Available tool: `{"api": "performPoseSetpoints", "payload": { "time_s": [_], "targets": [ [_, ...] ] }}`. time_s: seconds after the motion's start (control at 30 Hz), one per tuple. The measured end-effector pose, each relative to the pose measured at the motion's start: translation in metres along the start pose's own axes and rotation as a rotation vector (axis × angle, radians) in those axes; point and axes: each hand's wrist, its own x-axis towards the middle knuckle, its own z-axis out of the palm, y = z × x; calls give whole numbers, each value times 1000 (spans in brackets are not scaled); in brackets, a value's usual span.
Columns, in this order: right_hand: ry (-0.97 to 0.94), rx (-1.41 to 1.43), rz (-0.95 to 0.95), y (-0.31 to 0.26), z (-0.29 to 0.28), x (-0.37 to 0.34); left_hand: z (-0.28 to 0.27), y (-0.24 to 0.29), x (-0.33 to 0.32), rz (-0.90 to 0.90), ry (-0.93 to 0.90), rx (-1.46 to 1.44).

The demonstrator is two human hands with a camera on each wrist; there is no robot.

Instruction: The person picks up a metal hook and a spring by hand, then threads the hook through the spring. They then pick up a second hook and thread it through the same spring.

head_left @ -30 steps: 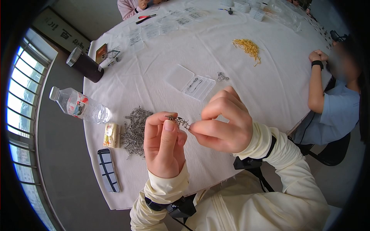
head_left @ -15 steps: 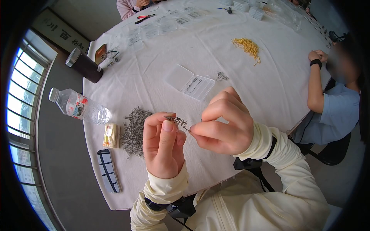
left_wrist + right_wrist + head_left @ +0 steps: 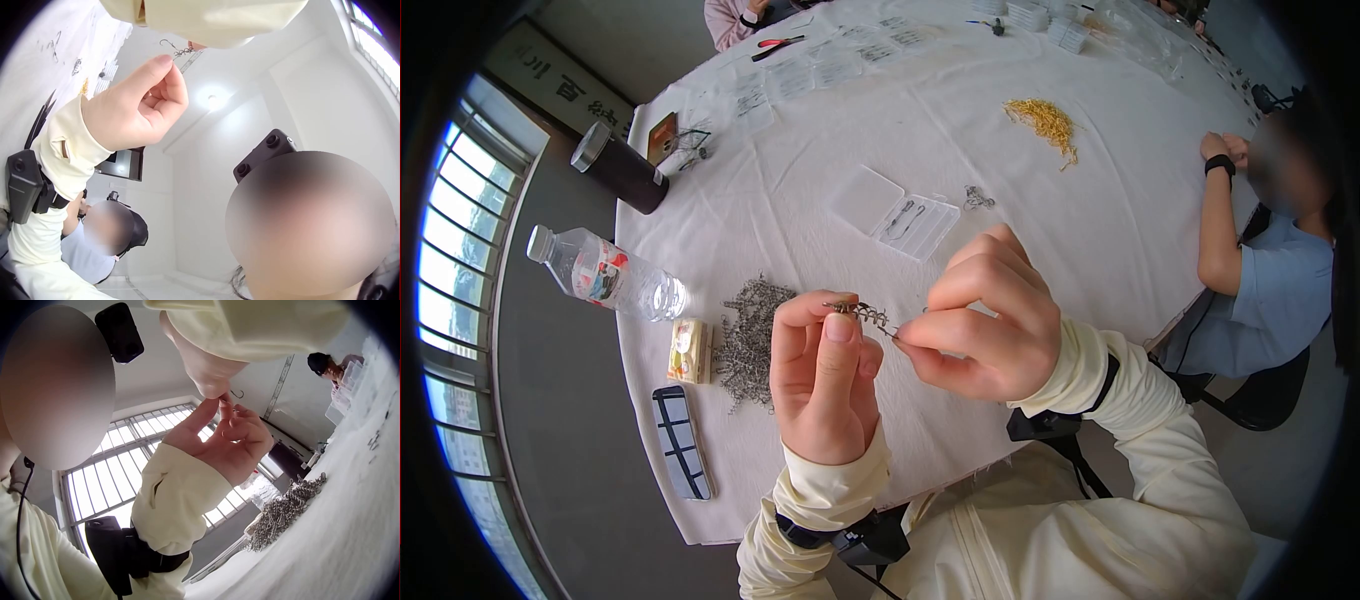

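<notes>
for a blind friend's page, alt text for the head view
A person's left hand and right hand pinch a small metal piece above a cloth-covered table, with a grey metal heap and open plastic box nearby.

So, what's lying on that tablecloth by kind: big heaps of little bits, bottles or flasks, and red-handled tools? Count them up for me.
Big heaps: 2 (grey heap, gold heap)
Bottles or flasks: 2 (clear bottle, dark flask)
Red-handled tool: 1
Total: 5

Twisted metal piece (image 3: 864,313) mostly hidden among fingers (image 3: 245,431), right wrist view.
</notes>
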Motion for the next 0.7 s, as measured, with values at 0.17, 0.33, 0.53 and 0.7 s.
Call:
{"api": "performPoseSetpoints", "payload": {
  "time_s": [0.17, 0.33, 0.53, 0.7],
  "targets": [
    [2, -15, 1, 0, 1, 0, 0, -1, -1, -6, -1, -8],
    [6, -17, 3, 2, 3, 0, -5, -2, -1, -16, -84, -4],
    [7, -23, 7, 2, 1, 1, 0, 0, -2, -29, -6, -46],
    [6, -10, 3, 1, 0, 1, 0, 1, -1, -28, -10, -50]
  ]
}}
